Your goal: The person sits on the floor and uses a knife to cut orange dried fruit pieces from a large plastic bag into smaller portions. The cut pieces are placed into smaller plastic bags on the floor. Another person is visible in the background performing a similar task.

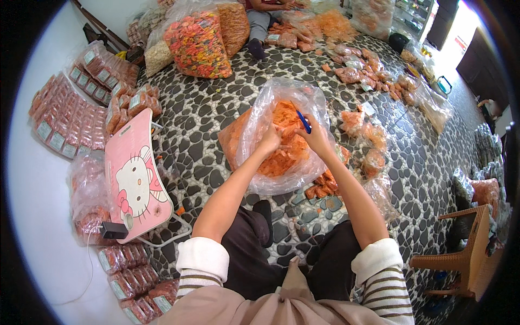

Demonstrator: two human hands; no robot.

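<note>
A large clear plastic bag [312, 100] stands open on the floor in front of my legs, filled with thin orange chips [284, 157]. My right hand [317, 134] is over its right side, closed around a slim blue tool [303, 122] with a dark, narrow tip pointing away; its exact kind is too small to tell. My left hand [271, 138] is opposite, over the chips, with its fingers bent together. What it pinches, if anything, is hidden. Behind the bag's left side leans another full orange bag [233, 135]. Small orange packets [324, 187] lie by its near right edge.
A pink folding table [127, 179] stands tilted at the left, beside stacked packets [70, 116]. Big snack bags [197, 43] and a seated person [261, 24] are at the back. Filled bags [374, 135] lie to the right; a tan chair [460, 254] stands lower right.
</note>
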